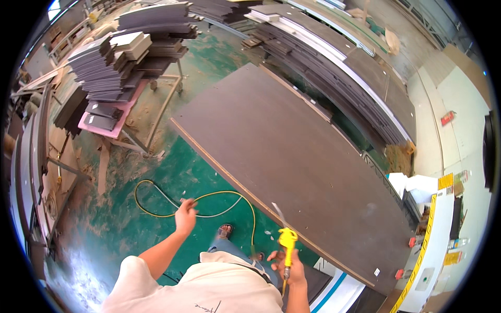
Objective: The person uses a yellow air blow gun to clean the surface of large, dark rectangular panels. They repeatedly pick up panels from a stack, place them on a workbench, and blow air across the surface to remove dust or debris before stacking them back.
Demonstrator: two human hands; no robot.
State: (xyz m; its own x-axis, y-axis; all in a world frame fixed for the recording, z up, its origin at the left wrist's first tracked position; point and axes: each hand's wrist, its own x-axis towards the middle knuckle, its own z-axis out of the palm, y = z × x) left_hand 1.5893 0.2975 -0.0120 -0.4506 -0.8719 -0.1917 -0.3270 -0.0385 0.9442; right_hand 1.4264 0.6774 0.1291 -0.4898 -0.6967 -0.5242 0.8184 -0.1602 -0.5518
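My right hand (295, 267) grips a yellow air blow gun (287, 239), its thin nozzle pointing up and left over the near edge of a large dark brown board (292, 151). A hose joins the gun's lower end at a metal fitting. My left hand (186, 216) hangs out to the left of the board, fingers loosely curled and slightly apart, with nothing visible in it. Behind that hand, a yellow and grey air hose (224, 192) loops above the green floor. The board lies flat in front of me, with a small white label (377, 272) near its right end.
Stacked dark panels (104, 73) stand on a metal-framed cart at the left. More long panels (334, 73) are piled beyond the board. A white machine edge with yellow-black striping (417, 261) borders the right end. Wood scraps and dust lie on the floor (125, 188).
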